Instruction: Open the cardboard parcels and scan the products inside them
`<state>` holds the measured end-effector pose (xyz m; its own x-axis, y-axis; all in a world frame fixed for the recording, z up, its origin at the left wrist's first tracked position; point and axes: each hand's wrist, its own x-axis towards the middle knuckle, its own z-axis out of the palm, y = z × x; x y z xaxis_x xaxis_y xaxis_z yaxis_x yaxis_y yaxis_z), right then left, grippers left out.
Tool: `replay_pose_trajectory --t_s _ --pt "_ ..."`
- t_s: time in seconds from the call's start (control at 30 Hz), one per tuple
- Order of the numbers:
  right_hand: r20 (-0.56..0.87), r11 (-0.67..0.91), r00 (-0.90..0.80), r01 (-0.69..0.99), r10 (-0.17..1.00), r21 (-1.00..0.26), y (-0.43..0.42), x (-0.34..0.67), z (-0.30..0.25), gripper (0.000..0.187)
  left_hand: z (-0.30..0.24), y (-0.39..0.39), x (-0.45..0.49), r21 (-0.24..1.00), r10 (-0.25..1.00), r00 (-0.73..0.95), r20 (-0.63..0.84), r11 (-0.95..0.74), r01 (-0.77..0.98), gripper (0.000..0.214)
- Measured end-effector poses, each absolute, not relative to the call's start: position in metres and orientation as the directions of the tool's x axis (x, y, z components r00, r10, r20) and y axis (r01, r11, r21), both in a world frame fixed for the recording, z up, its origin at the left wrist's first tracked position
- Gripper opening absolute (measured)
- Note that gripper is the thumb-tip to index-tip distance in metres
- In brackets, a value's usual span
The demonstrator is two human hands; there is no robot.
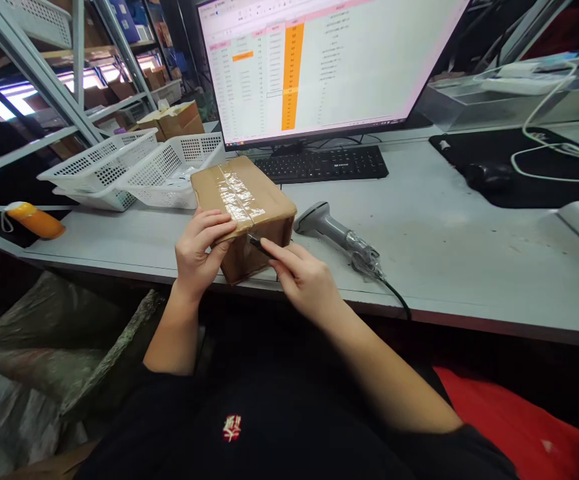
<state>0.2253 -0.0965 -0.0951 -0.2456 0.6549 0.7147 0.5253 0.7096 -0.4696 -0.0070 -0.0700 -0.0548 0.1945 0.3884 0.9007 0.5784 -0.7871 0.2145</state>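
Observation:
A brown cardboard box [249, 193], sealed along its top with clear tape, stands at the near edge of the grey table [444, 247]. My left hand [200, 250] grips its near left corner, fingers curled over the top edge. My right hand [302, 280] is closed on a thin dark tool [261, 246], whose tip touches the box's near side below the tape. I cannot make out what kind of tool it is.
A grey barcode scanner [337, 233] lies just right of the box, its cable running off the edge. Behind are a black keyboard [322, 163], a monitor [319, 63] showing a spreadsheet, white perforated baskets [134, 167], a black mouse [487, 177] and white cables [544, 143].

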Motion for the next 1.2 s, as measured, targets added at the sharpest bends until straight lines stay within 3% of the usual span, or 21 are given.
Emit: replay_pose_trajectory --t_s 0.17,0.37,0.6,0.8,0.93,1.07,1.2 --pt "0.722 0.719 -0.252 0.521 0.644 -0.459 -0.097 0.221 -0.095 0.04 -0.044 -0.073 -0.005 0.177 0.459 0.251 0.852 -0.704 0.688 0.034" --pt "0.768 0.676 -0.111 0.565 0.631 -0.473 -0.091 0.237 -0.087 0.037 -0.038 -0.068 -0.005 0.092 0.372 0.281 0.885 -0.729 0.678 0.022" --pt "0.748 0.749 -0.251 0.483 0.615 -0.453 -0.099 0.221 -0.092 0.038 -0.037 -0.071 -0.004 0.062 0.35 0.275 0.895 -0.71 0.702 0.017" --pt "0.755 0.723 -0.179 0.488 0.631 -0.489 -0.095 0.219 -0.087 0.038 -0.039 -0.068 -0.003 0.037 0.319 0.274 0.907 -0.71 0.703 0.016" --pt "0.764 0.67 -0.084 0.546 0.64 -0.502 -0.095 0.23 -0.087 0.037 -0.039 -0.069 0.0 0.086 0.329 0.231 0.916 -0.721 0.687 0.012" --pt "0.756 0.711 -0.165 0.508 0.634 -0.486 -0.103 0.23 -0.096 0.037 -0.039 -0.071 0.003 0.179 0.39 0.157 0.907 -0.695 0.696 0.014" --pt "0.742 0.727 -0.204 0.475 0.639 -0.495 -0.104 0.223 -0.1 0.038 -0.041 -0.071 0.005 0.183 0.383 0.146 0.912 -0.699 0.691 0.014"
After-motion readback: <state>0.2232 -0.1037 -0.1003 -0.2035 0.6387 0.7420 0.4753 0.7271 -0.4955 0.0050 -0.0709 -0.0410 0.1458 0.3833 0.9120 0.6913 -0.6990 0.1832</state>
